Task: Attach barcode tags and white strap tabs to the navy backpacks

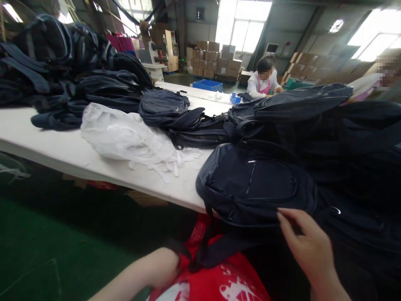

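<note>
Pinching narrowly, the right hand (308, 242) held the near edge of a navy backpack (260, 184), at four o'clock in the head view, seemingly to steady it on the counter (59, 146); the left hand was hidden, its grip impossible to tell.

No text, number, brand or sign can be read. Below and to the left of the right hand (308, 246), which pinches at the near edge of the dark backpack (272, 179), the red garment (203, 288) carries white print (239, 292): small broken marks over a larger pale shape, too blurred to make out as letters and cut by the lower border. Further left of the grip, a second white patch (181, 290) on the same cloth is just as unclear. Well beyond the grip, the cartons (205, 56) are too distant for any markings to be legible
</note>
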`<state>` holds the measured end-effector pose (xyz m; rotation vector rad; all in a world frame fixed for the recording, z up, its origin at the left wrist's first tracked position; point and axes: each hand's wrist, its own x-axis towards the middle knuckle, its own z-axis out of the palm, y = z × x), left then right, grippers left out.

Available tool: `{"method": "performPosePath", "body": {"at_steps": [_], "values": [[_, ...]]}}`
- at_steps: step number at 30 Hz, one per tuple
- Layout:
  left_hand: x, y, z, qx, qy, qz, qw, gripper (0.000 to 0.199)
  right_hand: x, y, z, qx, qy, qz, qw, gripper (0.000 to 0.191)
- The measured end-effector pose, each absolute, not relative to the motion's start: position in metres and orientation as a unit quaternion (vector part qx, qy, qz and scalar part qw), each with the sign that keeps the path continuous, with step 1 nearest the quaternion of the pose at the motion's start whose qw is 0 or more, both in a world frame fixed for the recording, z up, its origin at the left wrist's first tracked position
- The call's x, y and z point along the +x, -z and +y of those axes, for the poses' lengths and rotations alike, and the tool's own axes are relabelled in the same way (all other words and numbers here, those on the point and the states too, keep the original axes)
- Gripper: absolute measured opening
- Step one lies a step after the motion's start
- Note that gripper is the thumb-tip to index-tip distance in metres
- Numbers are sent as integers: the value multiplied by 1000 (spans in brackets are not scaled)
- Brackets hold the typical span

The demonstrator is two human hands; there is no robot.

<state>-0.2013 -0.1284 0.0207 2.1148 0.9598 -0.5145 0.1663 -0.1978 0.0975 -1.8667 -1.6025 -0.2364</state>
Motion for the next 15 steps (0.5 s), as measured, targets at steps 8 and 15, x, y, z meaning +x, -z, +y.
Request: {"method": "performPosePath", "body": {"at_steps": [8,15], "values": [[-126,-100,-63,930,-122,245,246,22,105,-65,-116,-587,-138,-798,-17,23],[-40,-21,-9,941,-150,285,106,23,96,-47,-121,-619,-108,-772,-101,21]]}}
